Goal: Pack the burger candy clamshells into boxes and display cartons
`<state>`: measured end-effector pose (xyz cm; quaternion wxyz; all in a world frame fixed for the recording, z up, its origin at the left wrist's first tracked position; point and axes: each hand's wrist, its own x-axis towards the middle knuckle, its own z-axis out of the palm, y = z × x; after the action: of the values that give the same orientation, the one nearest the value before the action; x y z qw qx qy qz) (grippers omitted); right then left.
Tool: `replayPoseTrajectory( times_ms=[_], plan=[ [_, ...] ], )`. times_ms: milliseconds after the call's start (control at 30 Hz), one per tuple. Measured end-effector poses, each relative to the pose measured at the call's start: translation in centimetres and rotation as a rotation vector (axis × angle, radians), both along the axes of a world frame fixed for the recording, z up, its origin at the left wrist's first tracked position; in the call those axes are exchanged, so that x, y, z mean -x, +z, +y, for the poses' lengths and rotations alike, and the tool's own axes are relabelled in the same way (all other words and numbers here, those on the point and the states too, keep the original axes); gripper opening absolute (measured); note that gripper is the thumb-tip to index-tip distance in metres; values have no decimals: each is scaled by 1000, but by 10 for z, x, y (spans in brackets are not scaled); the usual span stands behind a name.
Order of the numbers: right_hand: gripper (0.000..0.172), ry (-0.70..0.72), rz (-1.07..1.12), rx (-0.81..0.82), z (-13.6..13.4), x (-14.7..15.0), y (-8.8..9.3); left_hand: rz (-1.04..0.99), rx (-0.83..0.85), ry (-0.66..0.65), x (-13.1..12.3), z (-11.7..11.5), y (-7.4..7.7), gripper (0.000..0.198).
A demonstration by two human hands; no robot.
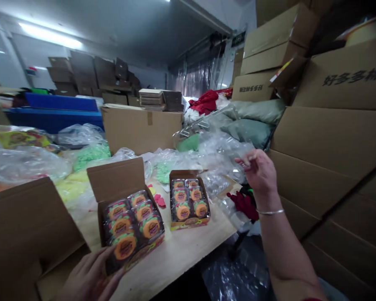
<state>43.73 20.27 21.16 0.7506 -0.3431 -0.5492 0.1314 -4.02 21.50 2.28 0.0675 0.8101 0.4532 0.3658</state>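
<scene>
An open cardboard display box (147, 255) stands at the near left of the table, with several clear-packed toy burgers (121, 225) in two rows. My left hand (89, 271) is at its near left corner, fingers and thumb closed around the edge. Farther right is a second open display box (189, 223), filled the same way. My right hand (259, 171) is raised at the right, beyond the table edge. Its fingers are pinched on clear plastic packaging (238, 148), whose outline blends into the plastic behind it.
A large open carton (25, 234) takes up the near left. Green pieces in bags (92, 155) and clear plastic bags (25, 163) cover the table's back. Tall stacked cartons (329, 142) wall off the right. Red flat pieces (159, 200) lie between the display boxes.
</scene>
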Motion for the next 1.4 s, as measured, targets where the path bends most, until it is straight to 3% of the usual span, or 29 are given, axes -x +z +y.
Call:
replayPoseTrajectory(
  times_ms=[100,200,300,367,433,500,567,700,767,800,867,967,1033,1100,1233,1333,1400],
  plan=[
    [35,154,22,60,4,37,-4,-112,58,-69,-19,-4,14,47],
    [35,301,-4,184,14,76,-21,-288,173,-93,-29,-9,36,67],
    [37,427,-57,307,29,113,-47,-595,248,-79,-25,-11,54,85],
    [39,528,-73,378,41,134,-64,-836,345,-138,-18,-11,60,95],
    [38,622,-53,452,53,152,-80,-1009,494,-234,-10,-13,59,89],
    [35,673,-4,500,64,169,-96,-1124,585,-255,-5,-15,54,66],
    [37,685,54,485,69,187,-113,-1227,562,-164,-3,-19,44,43],
    [53,649,49,523,56,230,-148,-1396,470,73,-9,-36,21,40],
    [78,582,67,607,45,248,-162,-1403,520,148,-12,-50,12,40],
    [91,551,92,640,41,254,-166,-1370,557,171,-10,-58,8,39],
    [101,523,131,674,41,261,-168,-1241,530,258,6,-73,2,37],
    [102,530,103,675,58,270,-156,-932,195,620,61,-82,-7,42],
    [105,562,8,666,74,287,-146,-698,82,850,104,-75,-19,59],
    [104,612,-142,678,91,315,-142,-664,188,864,138,-63,-36,75],
    [90,711,-517,747,114,388,-153,-737,259,757,165,-52,-62,60],
    [75,738,-752,777,118,439,-167,-734,224,813,170,-63,-65,57],
    [61,674,-878,750,111,470,-174,-716,215,855,174,-73,-63,53]
  ],
)
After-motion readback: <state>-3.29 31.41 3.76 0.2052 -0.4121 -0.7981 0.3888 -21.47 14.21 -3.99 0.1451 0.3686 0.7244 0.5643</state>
